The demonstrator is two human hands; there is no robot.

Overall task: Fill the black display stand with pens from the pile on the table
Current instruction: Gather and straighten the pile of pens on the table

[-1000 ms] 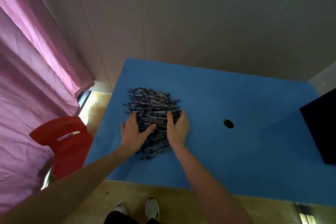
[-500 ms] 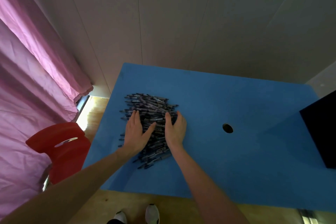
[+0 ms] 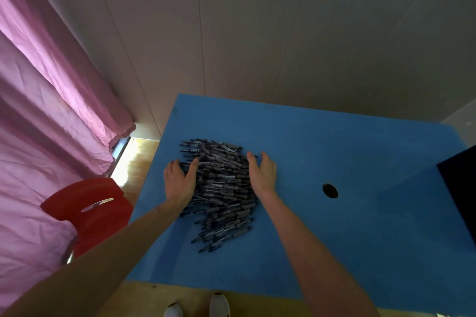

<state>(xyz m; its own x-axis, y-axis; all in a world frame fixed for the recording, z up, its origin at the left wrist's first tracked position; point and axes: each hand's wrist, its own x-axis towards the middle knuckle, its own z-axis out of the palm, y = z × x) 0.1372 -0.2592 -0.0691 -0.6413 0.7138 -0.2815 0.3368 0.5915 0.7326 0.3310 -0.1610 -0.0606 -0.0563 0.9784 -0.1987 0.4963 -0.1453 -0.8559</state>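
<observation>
Neither hand has a grip on a pen yet: the left hand (image 3: 180, 180) lies flat with straight fingers on the left edge of the pile of pens (image 3: 222, 189), and the right hand (image 3: 262, 172) stands on its outer edge against the pile's right side, fingers straight too. Half a second ago both palms rested close together on top of the pile; they have now spread to flank it, which suggests gathering before a scoop. Well to the right of the pile, the black display stand (image 3: 461, 188) waits at the table (image 3: 334, 226) edge.
</observation>
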